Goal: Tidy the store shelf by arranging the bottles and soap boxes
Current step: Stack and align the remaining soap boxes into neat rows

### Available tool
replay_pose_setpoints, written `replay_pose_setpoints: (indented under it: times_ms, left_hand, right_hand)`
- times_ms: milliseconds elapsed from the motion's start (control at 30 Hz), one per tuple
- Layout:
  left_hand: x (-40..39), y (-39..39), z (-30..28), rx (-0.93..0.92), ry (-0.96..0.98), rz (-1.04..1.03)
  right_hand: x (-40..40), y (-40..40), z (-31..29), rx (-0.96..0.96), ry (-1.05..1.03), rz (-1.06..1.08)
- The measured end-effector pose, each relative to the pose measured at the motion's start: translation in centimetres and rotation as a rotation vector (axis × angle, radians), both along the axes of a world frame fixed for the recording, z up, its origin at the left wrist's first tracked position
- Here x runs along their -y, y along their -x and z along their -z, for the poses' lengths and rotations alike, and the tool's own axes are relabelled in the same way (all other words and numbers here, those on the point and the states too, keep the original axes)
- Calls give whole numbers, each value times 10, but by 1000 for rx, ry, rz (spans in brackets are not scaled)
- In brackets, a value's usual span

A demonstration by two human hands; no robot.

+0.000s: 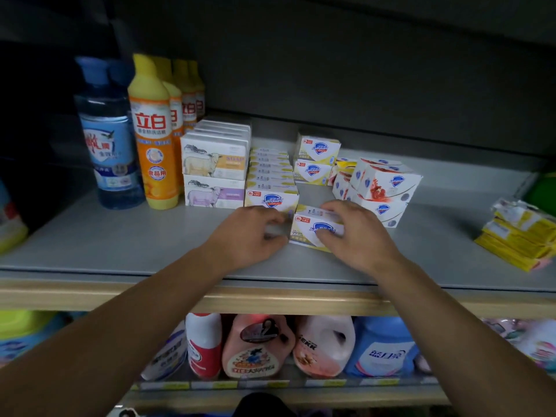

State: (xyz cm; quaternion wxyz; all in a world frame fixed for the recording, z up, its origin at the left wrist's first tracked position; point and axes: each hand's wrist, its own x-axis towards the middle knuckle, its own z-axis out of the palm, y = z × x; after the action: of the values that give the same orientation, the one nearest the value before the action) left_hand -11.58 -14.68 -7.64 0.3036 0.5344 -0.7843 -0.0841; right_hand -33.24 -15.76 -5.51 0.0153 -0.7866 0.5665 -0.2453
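Soap box being squared up at shelf front.

Right hand [355, 233] is gripping the white-and-yellow soap box [307, 233], apparently aligning it with the row [270, 176] behind; left hand [252, 233], fingers curled, is bracing its left end on the shelf [120, 242].

Dim light, dark blurred warped edges

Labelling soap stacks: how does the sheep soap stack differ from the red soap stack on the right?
The sheep stack sits squared up, faces forward, beside the yellow bottle. The red stack is skewed, boxes tilted at odd angles. Sheep boxes carry beige and purple labels; the red ones show a blue shield and red splash. Both are white boxes stacked two high on the shelf.
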Motion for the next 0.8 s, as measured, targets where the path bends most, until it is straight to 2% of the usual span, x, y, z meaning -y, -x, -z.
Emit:
replay_pose_setpoints:
  times_ms: [100, 167, 267, 433, 800]
  left_hand:
    - [-3, -35, -3, 170, -46, -89]
    - [-2, -58, -2, 262, -58, -149]
    - [0, -76, 0, 318, -84, -214]
    - [2, -74, 7, 385, -43, -254]
    - [12, -78, 16, 307, -102, -285]
  right_hand:
    - [6, -4, -18, -55, -49, -1]
    - [9, -6, -31, 29, 22, 8]
    - [23, -18, -49, 151, 184, 35]
    - [69, -56, -63, 148, 308, 6]
    - [174, -117, -57, 64, 283, -1]
